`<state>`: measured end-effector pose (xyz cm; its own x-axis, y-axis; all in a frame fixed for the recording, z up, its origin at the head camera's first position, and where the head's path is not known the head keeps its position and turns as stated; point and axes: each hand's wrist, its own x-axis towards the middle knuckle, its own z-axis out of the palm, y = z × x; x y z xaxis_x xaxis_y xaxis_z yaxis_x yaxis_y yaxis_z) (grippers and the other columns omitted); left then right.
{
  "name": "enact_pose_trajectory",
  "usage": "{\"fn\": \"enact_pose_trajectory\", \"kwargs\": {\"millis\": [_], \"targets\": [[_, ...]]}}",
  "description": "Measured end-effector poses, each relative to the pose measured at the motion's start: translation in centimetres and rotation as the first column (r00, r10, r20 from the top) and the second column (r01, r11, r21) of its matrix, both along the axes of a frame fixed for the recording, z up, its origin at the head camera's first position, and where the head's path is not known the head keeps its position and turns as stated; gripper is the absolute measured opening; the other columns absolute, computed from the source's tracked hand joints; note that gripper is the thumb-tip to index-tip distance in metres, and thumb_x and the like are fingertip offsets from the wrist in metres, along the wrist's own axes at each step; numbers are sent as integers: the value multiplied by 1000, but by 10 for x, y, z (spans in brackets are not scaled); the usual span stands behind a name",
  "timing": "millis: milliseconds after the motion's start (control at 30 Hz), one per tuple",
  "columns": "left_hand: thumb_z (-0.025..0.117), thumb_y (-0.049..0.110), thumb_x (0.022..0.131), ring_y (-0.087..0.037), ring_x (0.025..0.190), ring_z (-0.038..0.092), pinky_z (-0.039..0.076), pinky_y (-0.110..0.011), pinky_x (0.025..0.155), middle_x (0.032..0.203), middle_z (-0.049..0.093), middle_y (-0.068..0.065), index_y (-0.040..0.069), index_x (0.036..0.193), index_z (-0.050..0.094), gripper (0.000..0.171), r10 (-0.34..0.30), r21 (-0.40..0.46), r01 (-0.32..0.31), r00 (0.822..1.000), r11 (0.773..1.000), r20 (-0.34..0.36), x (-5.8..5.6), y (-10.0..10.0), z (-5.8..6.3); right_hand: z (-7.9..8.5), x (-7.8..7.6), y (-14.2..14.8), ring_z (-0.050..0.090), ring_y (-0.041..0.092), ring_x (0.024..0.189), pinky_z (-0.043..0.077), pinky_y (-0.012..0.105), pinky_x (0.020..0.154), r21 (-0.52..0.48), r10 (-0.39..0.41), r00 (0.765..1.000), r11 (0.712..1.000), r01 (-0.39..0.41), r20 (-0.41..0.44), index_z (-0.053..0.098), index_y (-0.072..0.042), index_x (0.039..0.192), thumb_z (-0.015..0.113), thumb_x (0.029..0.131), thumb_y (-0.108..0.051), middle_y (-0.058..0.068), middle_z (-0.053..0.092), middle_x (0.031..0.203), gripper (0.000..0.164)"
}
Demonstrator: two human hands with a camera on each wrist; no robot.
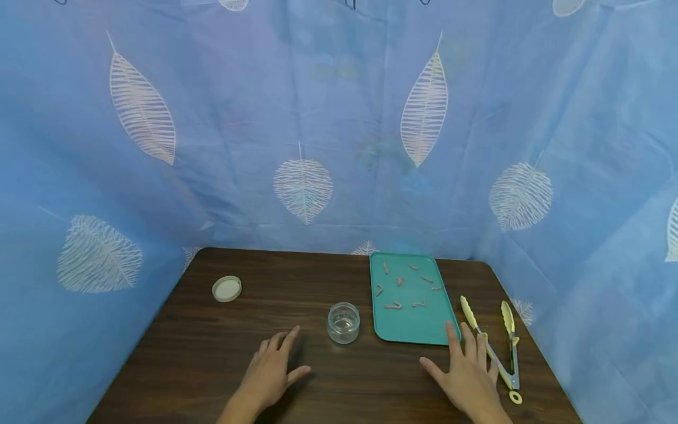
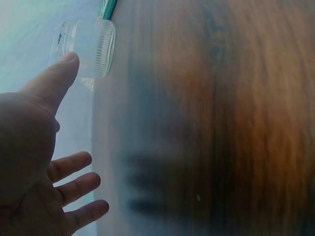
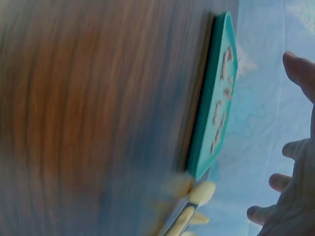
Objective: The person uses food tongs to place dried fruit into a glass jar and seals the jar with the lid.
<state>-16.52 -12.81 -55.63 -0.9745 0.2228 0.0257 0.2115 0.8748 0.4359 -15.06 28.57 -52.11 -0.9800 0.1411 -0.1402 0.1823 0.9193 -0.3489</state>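
Observation:
My left hand [image 1: 269,370] hovers over the table's near side with its fingers spread, holding nothing. Just right of it stands a clear glass jar [image 1: 343,324], lidless; the left wrist view shows the jar [image 2: 91,46] beyond my thumb. My right hand [image 1: 468,377], fingers also spread and nothing in it, is by the near right corner of a teal tray [image 1: 413,327]. Several small pinkish worm-like pieces [image 1: 393,305] lie scattered on that tray. Beside the right hand, a pair of tongs [image 1: 514,353] with cream tips rests spread apart, partly hidden by the fingers.
A round pale lid [image 1: 226,289] lies at the table's left rear. Dark brown wood-grain covers the tabletop [image 1: 296,277]. Blue cloth [image 1: 349,118] with white leaf prints hangs along the back and both sides of the table.

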Motion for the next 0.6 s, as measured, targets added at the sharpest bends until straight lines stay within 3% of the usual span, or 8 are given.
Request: {"fn": "enact_pose_trajectory", "kwargs": {"millis": [300, 600], "targets": [[76, 59, 95, -49, 135, 57, 50, -70, 110, 161, 50, -25, 19, 168, 36, 93, -23, 69, 25, 1000, 997, -20, -11, 10, -7, -6, -8, 38, -7, 71, 157, 7, 90, 116, -77, -182, 983, 981, 180, -20, -3, -3, 173, 68, 95, -74, 37, -13, 175, 127], [76, 59, 96, -46, 136, 56, 49, -71, 110, 161, 48, -24, 17, 169, 34, 94, -55, 144, 56, 998, 988, -10, -24, 27, -16, -17, -19, 77, 12, 74, 149, 24, 89, 112, -93, -351, 936, 934, 346, -40, -5, 16, 166, 71, 95, -69, 48, -1, 170, 134]]}}
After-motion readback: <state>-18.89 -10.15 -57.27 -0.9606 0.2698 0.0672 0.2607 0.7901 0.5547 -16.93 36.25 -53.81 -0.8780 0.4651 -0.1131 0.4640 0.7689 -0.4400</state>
